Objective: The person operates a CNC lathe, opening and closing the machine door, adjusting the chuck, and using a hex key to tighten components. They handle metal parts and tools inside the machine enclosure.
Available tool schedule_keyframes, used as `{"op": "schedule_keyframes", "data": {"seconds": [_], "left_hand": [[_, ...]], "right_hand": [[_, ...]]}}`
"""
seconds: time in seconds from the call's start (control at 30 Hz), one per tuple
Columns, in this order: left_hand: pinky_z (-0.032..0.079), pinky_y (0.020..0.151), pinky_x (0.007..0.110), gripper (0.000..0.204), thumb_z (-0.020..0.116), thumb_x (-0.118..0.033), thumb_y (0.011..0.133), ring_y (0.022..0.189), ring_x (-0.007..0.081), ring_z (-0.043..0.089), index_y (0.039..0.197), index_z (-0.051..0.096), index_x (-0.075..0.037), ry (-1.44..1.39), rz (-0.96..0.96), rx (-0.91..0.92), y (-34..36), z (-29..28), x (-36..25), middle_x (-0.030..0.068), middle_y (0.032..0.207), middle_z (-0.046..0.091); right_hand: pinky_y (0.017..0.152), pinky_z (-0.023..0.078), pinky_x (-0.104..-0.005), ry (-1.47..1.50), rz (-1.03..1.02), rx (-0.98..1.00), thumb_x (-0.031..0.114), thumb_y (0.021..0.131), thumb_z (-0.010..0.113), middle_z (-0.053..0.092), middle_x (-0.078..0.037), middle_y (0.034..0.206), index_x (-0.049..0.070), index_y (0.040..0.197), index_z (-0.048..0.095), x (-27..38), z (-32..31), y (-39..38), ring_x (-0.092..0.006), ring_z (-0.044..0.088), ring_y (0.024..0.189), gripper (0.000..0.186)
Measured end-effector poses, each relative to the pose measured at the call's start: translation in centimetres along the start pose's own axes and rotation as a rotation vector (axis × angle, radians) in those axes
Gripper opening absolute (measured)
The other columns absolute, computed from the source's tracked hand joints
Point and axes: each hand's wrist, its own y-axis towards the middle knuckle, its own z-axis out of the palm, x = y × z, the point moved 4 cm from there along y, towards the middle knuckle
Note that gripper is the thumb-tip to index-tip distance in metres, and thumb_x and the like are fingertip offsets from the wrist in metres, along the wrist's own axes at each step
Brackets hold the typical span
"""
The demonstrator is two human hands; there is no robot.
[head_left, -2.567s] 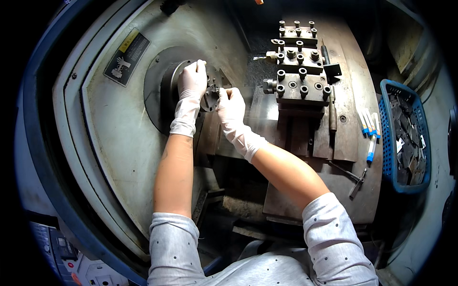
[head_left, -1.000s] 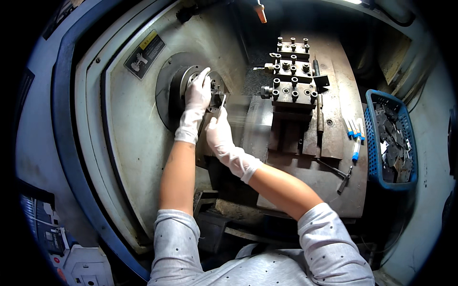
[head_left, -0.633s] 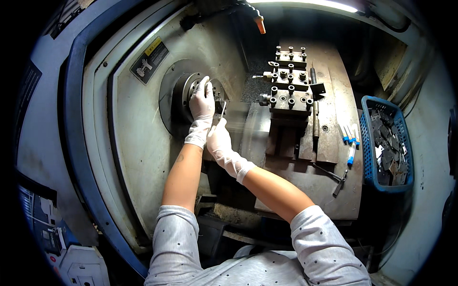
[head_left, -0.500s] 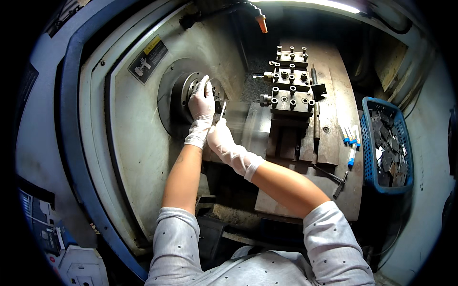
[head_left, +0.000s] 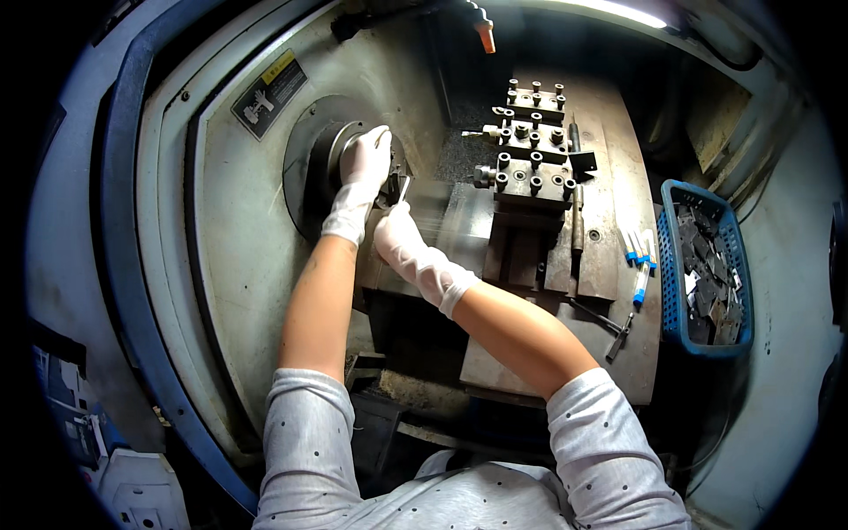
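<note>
A round metal lathe chuck (head_left: 327, 163) sticks out of the pale machine wall on the left. My left hand (head_left: 366, 159), in a white glove, lies over its front and rim with the fingers curled round it. Much of the chuck's face is hidden by that hand. Just below, my gloved right hand (head_left: 402, 238) is closed on a slim metal rod (head_left: 405, 189), which points up toward the dark jaw parts (head_left: 394, 181) of the chuck. The rod's exact kind is too small to tell.
Several bolted tool blocks (head_left: 532, 181) stand on the metal slide right of my hands. Blue-capped tubes (head_left: 640, 265) and a T-handled wrench (head_left: 618, 337) lie farther right. A blue basket (head_left: 669, 291) holds dark flat pieces. An orange-tipped nozzle (head_left: 486, 37) hangs above.
The whole view has shifted slightly. My left hand now covers more of the chuck, its fingers more curled. My right hand stays below with the rod, which sits a little closer to the chuck.
</note>
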Motion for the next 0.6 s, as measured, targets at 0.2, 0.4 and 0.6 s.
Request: {"op": "schedule_keyframes", "data": {"seconds": [0.2, 0.4, 0.6], "left_hand": [[0.040, 0.063, 0.035, 0.022, 0.043, -0.028, 0.069, 0.072, 0.0295, 0.051, 0.077, 0.056, -0.012, 0.116, -0.168, 0.277, 1.6, 0.5, 0.0, 0.0130, 0.075, 0.053], [0.040, 0.061, 0.032, 0.021, 0.044, -0.026, 0.069, 0.069, 0.0269, 0.052, 0.071, 0.056, -0.009, 0.100, -0.100, 0.164, 1.3, 0.7, 0.4, 0.0125, 0.072, 0.054], [0.041, 0.058, 0.032, 0.019, 0.045, -0.023, 0.065, 0.061, 0.0235, 0.053, 0.063, 0.057, -0.009, 0.213, -0.100, 0.389, 3.2, 1.1, 0.2, 0.0092, 0.061, 0.055]], "right_hand": [[0.062, 0.042, -0.0327, 0.081, 0.098, -0.117, 0.018, 0.078, 0.030, 0.053, -0.020, 0.075, -0.005, 0.106, 0.024, -3.7, -0.2, 1.8, -0.0295, 0.052, 0.073, 0.037], [0.068, 0.041, -0.0336, -0.089, -0.056, 0.084, 0.017, 0.078, 0.027, 0.051, -0.023, 0.082, -0.008, 0.106, 0.022, -2.0, 0.1, 0.2, -0.0301, 0.051, 0.078, 0.038], [0.065, 0.042, -0.0334, -0.150, -0.084, -0.052, 0.013, 0.077, 0.028, 0.051, -0.021, 0.083, -0.005, 0.103, 0.027, -2.8, -0.1, 0.8, -0.0284, 0.052, 0.075, 0.032]]}}
